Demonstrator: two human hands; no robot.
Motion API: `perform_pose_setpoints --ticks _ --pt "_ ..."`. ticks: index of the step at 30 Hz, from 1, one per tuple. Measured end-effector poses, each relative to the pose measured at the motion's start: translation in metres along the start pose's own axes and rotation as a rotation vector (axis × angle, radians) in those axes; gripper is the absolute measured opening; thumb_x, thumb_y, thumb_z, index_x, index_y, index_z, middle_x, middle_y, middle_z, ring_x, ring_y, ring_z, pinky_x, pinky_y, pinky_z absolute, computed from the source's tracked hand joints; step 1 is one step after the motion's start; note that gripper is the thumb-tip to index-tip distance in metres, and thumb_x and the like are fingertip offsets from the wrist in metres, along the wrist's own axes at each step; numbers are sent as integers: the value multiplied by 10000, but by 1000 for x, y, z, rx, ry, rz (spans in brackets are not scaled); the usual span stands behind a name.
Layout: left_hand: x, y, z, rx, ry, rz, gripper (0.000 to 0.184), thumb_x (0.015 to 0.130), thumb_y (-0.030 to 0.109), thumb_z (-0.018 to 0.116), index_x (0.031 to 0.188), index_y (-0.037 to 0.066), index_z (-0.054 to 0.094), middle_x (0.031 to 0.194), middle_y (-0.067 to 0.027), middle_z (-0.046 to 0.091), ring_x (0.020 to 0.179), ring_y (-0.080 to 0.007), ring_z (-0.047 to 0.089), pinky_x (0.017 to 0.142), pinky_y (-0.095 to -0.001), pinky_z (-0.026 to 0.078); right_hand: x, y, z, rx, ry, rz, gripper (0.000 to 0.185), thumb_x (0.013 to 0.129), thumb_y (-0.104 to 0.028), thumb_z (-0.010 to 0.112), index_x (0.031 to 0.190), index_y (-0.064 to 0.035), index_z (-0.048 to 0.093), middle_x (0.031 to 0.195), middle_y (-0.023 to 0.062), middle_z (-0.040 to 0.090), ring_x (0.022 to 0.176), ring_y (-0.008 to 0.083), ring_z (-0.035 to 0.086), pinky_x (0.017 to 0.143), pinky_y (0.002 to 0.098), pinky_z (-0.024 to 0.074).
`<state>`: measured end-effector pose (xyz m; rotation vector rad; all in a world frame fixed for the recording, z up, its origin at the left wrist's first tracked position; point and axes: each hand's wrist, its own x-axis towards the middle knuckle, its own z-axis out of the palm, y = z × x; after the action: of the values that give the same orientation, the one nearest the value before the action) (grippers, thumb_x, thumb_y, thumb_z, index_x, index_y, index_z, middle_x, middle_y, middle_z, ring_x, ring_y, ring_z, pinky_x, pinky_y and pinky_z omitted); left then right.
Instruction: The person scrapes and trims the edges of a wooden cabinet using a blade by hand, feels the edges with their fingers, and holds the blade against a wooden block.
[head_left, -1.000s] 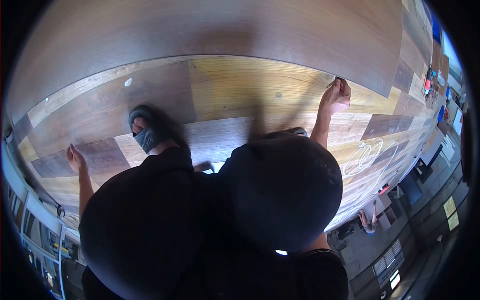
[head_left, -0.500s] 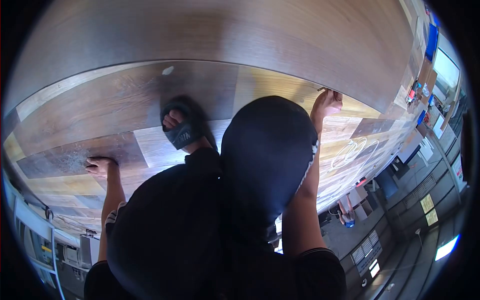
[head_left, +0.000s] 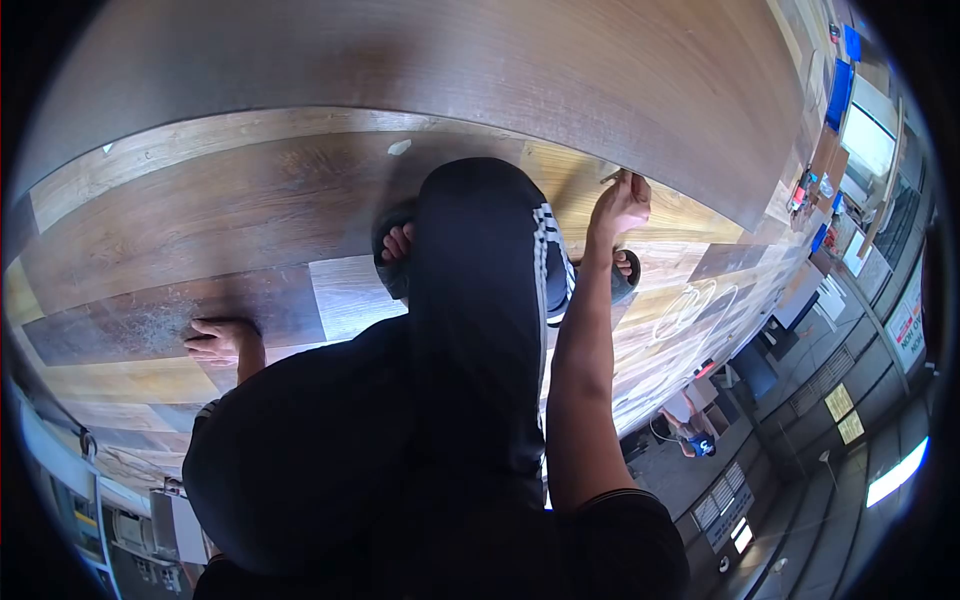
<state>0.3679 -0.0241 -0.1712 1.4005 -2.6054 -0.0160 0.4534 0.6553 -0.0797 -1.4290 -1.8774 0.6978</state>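
Note:
My left hand (head_left: pixel 222 342) rests on the patchwork wood floor (head_left: pixel 150 230), its fingers spread and with nothing in them. My right hand (head_left: pixel 622 207) is closed at the lower edge of a large brown wood-grain panel (head_left: pixel 560 70). Its fingers pinch a small thin object (head_left: pixel 610 178), too small to make out, next to the panel's edge. Between the hands are my knees in black trousers with white stripes (head_left: pixel 480 260) and my feet in dark sandals. A small white scrap (head_left: pixel 400 147) lies near the panel.
A loosely coiled pale cord (head_left: pixel 690 310) lies on the floor at the right. Beyond it another person (head_left: pixel 695 435) is by some boxes. Blue items (head_left: pixel 840 95) and tools stand at the far right. A metal frame (head_left: pixel 98 510) is at the lower left.
The view has shifted. My left hand, raised or just above the floor at first, has come down flat on it. My knees have moved, and my right hand stays at the panel's edge.

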Motion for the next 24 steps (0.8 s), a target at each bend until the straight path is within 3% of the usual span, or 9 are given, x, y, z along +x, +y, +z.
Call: perform_pose_setpoints --ticks 3,4,8,13,16,19,20,23,24 --pt "0 -1 0 0 6 -21 877 1051 721 402 1624 58 425 1699 -162 381 1587 -328 321 1300 -494 221 -20 -21 15 83 10 -19 238 921 -55 695 707 46 669 628 97 668 564 142 590 563 319 491" --pt "1 -3 1 -2 7 -26 874 1050 720 406 1623 60 428 1698 -162 384 1586 -328 323 1298 -496 223 -24 -26 17 -95 14 40 232 919 -62 707 715 46 696 647 102 677 586 146 606 592 337 497" --pt "7 -13 17 -13 8 -46 863 1046 716 425 1617 67 440 1693 -163 392 1581 -330 333 1294 -503 229 -47 -43 28 -214 -47 -1 188 907 -68 697 985 59 812 851 121 767 767 176 683 750 337 542" --pt "-7 11 7 -12 40 -66 850 1042 710 448 1609 77 456 1687 -165 403 1575 -333 345 1288 -512 237 -74 -91 40 -176 -176 -61 173 926 -91 726 1017 19 823 935 116 775 833 164 697 796 326 545" --pt "0 -3 15 6 68 -84 842 1039 707 462 1604 83 465 1683 -165 409 1571 -335 352 1285 -517 242 -83 -112 34 -7 -599 74 151 934 -94 782 1006 37 803 962 117 794 888 134 720 816 264 551" --pt "9 -15 19 14 94 -101 834 1037 704 476 1600 89 474 1679 -166 416 1568 -336 360 1281 -523 247 -57 -94 -4 250 -570 136 150 959 -36 760 1075 52 796 982 107 797 905 136 723 851 260 571" --pt "13 -15 5 11 102 -105 832 1036 703 480 1598 91 477 1678 -166 418 1566 -337 362 1280 -525 248 -37 -78 -19 243 -507 171 162 980 11 707 1111 55 790 1046 142 787 947 178 735 868 335 649" --pt "2 -1 11 3 114 -75 824 1033 700 494 1594 97 486 1674 -167 424 1563 -338 369 1277 -530 253 36 -20 -76 -115 -239 173 138 1002 -40 692 1073 22 792 1007 155 784 862 204 761 725 341 675" --pt "2 1 4 -3 120 -59 821 1032 699 499 1592 99 489 1672 -167 426 1561 -339 372 1275 -532 254 64 26 -96 -23 -176 143 150 1011 -71 693 1081 29 780 994 152 781 832 206 765 704 333 667"
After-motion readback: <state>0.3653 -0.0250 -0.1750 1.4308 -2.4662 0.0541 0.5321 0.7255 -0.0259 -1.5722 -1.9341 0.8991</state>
